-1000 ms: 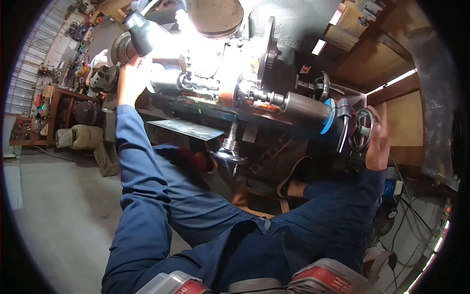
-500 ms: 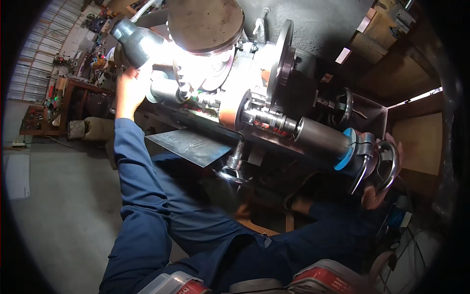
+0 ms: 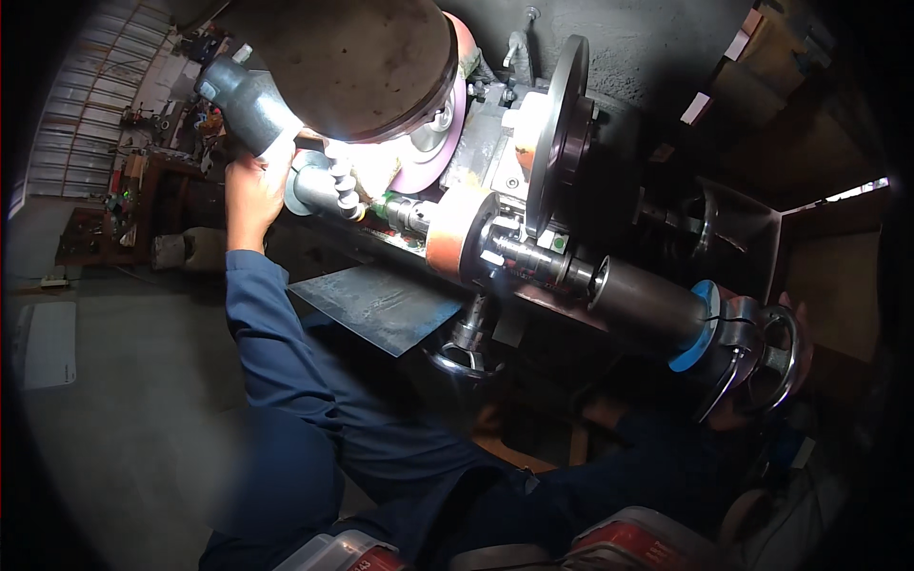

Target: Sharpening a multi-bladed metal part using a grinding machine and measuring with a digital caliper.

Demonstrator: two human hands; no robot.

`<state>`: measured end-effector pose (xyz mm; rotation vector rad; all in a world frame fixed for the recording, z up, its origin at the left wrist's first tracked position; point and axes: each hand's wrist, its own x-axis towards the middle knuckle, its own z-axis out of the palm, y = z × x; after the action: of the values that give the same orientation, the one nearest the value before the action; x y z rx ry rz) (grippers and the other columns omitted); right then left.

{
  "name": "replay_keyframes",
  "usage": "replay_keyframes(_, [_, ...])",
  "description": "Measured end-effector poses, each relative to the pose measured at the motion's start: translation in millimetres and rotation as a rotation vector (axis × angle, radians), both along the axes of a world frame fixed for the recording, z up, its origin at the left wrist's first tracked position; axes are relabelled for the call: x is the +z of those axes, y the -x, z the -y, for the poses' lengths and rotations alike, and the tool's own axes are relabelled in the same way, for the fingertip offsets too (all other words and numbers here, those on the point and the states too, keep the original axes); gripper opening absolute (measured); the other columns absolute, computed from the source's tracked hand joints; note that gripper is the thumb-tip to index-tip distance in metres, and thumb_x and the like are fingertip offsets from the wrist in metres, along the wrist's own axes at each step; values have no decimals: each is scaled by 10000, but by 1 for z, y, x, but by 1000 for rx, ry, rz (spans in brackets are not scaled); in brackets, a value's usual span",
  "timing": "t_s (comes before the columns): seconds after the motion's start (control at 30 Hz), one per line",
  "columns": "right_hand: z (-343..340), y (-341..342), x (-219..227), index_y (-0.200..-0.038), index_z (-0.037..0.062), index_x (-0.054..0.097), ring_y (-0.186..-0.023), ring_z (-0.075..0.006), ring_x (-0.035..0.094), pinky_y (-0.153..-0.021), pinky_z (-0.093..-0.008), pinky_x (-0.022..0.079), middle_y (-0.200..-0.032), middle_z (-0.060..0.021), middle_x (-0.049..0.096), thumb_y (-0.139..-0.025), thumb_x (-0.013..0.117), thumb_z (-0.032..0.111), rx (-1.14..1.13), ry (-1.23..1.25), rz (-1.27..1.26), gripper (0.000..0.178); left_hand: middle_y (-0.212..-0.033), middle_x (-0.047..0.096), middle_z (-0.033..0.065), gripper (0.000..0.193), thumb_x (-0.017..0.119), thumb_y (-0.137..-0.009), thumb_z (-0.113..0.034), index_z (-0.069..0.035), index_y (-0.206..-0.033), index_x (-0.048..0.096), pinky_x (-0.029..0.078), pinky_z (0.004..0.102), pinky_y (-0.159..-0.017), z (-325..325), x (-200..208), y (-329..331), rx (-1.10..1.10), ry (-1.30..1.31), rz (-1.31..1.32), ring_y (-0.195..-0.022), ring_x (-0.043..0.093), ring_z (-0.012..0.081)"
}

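My left hand (image 3: 257,195) is wrapped round the lower end of a dark work lamp (image 3: 243,100), whose bright light falls on the grinding machine. Beside that hand sits a grey flanged cylinder (image 3: 312,183). A pink grinding wheel (image 3: 446,143) shows partly under a large round metal cover (image 3: 343,67). At the far right, my right hand (image 3: 803,328) is curled behind a chrome handwheel (image 3: 783,362), mostly in shadow. Between the hands runs a shaft assembly with an orange ring (image 3: 452,243), a dark cylinder (image 3: 643,300) and a blue ring (image 3: 702,328).
A thin metal plate (image 3: 376,300) sticks out toward me. Below the shaft is another chrome handwheel (image 3: 464,362). A large upright disc (image 3: 560,138) stands behind the shaft, and a wooden panel (image 3: 843,276) at the right. Clear-lidded boxes (image 3: 633,538) are at the lower edge.
The view has shifted, so the machine sits farther right and lower. The round cover looms larger, and glare has lessened, exposing the pink wheel. Both hands keep their places on lamp and handwheel.
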<state>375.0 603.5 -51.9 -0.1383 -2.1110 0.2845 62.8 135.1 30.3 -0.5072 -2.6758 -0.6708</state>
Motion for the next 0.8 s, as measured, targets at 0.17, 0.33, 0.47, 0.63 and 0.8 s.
replay_keyframes(0.17, [-1, 59, -30, -1274, -39, 367, -734, -330, 692, -618, -358, 583, -983, -294, 638, -1031, 277, 304, -452, -100, -632, 430, -745, 655, 170, 170, 610, -855, -128, 42, -853, 604, 461, 352, -609, -3, -6, 4, -21, -16, -28, -652, 624, 210])
replay_keyframes(0.33, [-35, 56, -70, -1271, -49, 339, -646, -330, 675, -521, -347, 565, -932, -304, 635, -1023, 288, 292, -466, 50, -876, 425, -819, 692, 153, 218, 647, -863, -158, 32, -967, 643, 487, 334, -681, 11, -8, 5, 29, -15, 5, -741, 659, 206])
replay_keyframes(0.47, [-62, 36, -95, -1268, -57, 316, -576, -330, 661, -443, -338, 550, -890, -313, 633, -1016, 296, 283, -383, 167, -925, 424, -904, 700, 124, 305, 682, -880, -207, 22, -1080, 653, 488, 308, -765, 24, -22, -2, 12, -111, -31, -824, 641, 162])
replay_keyframes(0.63, [-31, 7, -21, -1292, -79, 311, -608, -345, 671, -446, -364, 565, -868, -364, 605, -994, 316, 325, -198, 1366, -952, 502, -1037, 675, 43, 249, 660, -941, -128, 32, -1130, 634, 466, 248, -841, 35, -46, -2, -53, -573, 57, -926, 600, 102])
replay_keyframes(0.8, [-27, -8, -19, -1306, -67, 451, -948, -288, 676, -826, -400, 578, -1067, -238, 647, -997, 327, 291, -37, 1672, -483, 489, -1006, 666, 44, 220, 639, -950, -104, 43, -1112, 618, 480, 245, -759, 30, -50, 3, -13, -664, 108, -844, 592, 95])
